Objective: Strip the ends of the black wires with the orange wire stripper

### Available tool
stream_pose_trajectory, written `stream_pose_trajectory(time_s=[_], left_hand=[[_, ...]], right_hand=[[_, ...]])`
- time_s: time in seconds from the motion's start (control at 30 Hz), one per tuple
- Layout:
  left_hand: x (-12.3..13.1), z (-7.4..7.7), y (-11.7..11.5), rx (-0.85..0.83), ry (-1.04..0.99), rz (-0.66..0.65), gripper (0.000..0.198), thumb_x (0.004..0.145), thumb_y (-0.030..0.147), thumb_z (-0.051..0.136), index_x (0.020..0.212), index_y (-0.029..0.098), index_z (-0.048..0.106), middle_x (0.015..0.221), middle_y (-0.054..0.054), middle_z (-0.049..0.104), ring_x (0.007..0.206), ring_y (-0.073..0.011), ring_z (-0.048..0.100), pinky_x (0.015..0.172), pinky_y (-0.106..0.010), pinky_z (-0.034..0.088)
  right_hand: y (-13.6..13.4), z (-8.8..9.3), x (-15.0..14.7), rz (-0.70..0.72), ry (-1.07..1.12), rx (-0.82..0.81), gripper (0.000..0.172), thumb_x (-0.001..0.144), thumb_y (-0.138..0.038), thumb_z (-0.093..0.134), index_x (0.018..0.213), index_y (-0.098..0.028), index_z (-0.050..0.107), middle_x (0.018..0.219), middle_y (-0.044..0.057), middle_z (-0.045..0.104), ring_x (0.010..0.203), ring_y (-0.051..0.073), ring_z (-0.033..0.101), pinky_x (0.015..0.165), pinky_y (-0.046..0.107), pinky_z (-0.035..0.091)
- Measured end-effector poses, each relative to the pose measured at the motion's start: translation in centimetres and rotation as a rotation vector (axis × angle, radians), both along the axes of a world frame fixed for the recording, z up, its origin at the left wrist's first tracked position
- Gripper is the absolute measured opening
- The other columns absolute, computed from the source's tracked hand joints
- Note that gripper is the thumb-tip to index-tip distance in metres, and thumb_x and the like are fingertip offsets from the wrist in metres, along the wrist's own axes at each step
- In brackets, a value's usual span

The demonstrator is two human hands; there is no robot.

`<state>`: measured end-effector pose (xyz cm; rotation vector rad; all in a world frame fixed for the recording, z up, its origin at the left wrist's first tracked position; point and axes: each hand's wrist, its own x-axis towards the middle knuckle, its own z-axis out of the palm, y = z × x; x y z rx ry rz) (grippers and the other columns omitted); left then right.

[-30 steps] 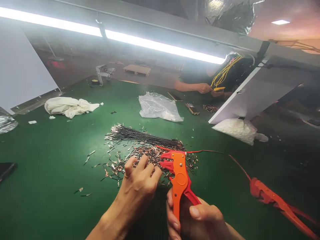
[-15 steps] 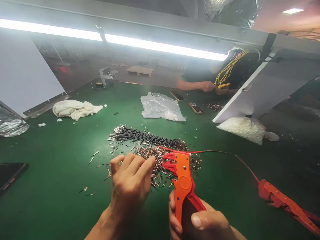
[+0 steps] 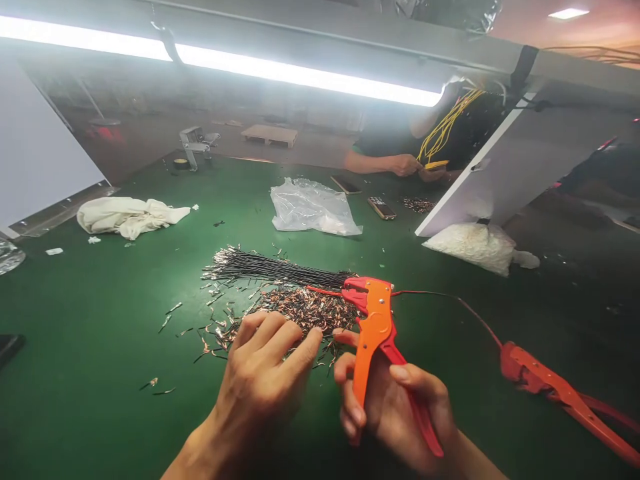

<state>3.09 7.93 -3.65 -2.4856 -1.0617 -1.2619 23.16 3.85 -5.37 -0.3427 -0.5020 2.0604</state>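
Observation:
My right hand (image 3: 400, 400) holds an orange and red wire stripper (image 3: 376, 323) by its spread handles, index finger stretched out, jaws pointing left. Close to its left, my left hand (image 3: 273, 360) is bent palm down with fingers curled; what its fingertips hold, if anything, is hidden. Under and beyond the hands spreads a heap of wire scraps (image 3: 305, 310), black with copper ends. Behind the heap lies a bundle of black wires (image 3: 270, 267) with metal terminals at the left end. The stripper's head overlaps the bundle's right end.
A second orange-red hand tool (image 3: 555, 387) lies right, near a thin red cord (image 3: 425, 292). Farther back are a clear plastic bag (image 3: 315, 208), white cloth (image 3: 130, 215), phone (image 3: 381, 208) and filled bag (image 3: 473, 247). A co-worker's hands (image 3: 407, 165) hold yellow wires.
The wire stripper has moved right and farther from me, and its handles are spread wider. My right index finger now stretches out. My left hand has shifted slightly right; the view has shifted too.

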Motion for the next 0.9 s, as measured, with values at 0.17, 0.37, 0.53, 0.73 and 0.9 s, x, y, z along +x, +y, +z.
stream_pose_trajectory(time_s=[0.17, 0.37, 0.53, 0.73, 0.9], left_hand=[[0.0, 0.0, 0.1, -0.023, 0.074, -0.030, 0.018, 0.084, 0.003, 0.058, 0.094, 0.017, 0.067, 0.065, 0.001, 0.058, 0.067, -0.0142, 0.047, 0.078, -0.033, 0.036], [-0.1, -0.3, 0.3, -0.021, 0.120, -0.025, 0.018, 0.087, 0.005, 0.055, 0.094, 0.017, 0.066, 0.064, 0.002, 0.056, 0.066, -0.0140, 0.047, 0.080, -0.033, 0.036], [-0.1, -0.8, 0.7, -0.023, 0.139, -0.026, 0.015, 0.089, 0.007, 0.054, 0.093, 0.017, 0.065, 0.064, 0.003, 0.055, 0.065, -0.0138, 0.047, 0.080, -0.032, 0.036], [-0.1, -0.8, 0.8, -0.022, 0.172, -0.049, 0.021, 0.092, 0.006, 0.047, 0.089, 0.019, 0.064, 0.062, 0.004, 0.056, 0.065, -0.0135, 0.049, 0.082, -0.032, 0.035], [0.2, -0.3, 0.4, -0.069, 0.111, 0.010, 0.026, 0.095, 0.008, 0.043, 0.083, 0.020, 0.064, 0.062, 0.004, 0.059, 0.065, -0.0144, 0.051, 0.082, -0.034, 0.033]], right_hand=[[0.5, 0.6, 0.9, -0.024, 0.054, -0.023, 0.047, 0.083, -0.030, 0.043, 0.125, -0.017, 0.060, 0.128, 0.012, 0.063, 0.071, 0.022, 0.063, 0.064, 0.037, 0.050], [0.5, 0.4, 0.9, 0.016, 0.051, -0.032, 0.054, 0.081, -0.031, 0.040, 0.128, -0.012, 0.058, 0.138, 0.015, 0.057, 0.069, 0.020, 0.063, 0.062, 0.037, 0.050], [0.4, 0.0, 0.5, 0.040, 0.066, -0.032, 0.052, 0.079, -0.032, 0.040, 0.124, -0.017, 0.061, 0.140, 0.013, 0.056, 0.069, 0.022, 0.066, 0.061, 0.038, 0.051], [0.3, -0.4, 0.4, 0.069, 0.038, -0.028, 0.054, 0.077, -0.037, 0.040, 0.126, -0.019, 0.056, 0.147, 0.012, 0.049, 0.065, 0.019, 0.067, 0.057, 0.036, 0.051], [0.1, -0.6, 0.3, 0.137, 0.030, -0.048, 0.056, 0.074, -0.041, 0.041, 0.124, -0.021, 0.056, 0.146, 0.012, 0.050, 0.061, 0.018, 0.067, 0.057, 0.037, 0.051]])
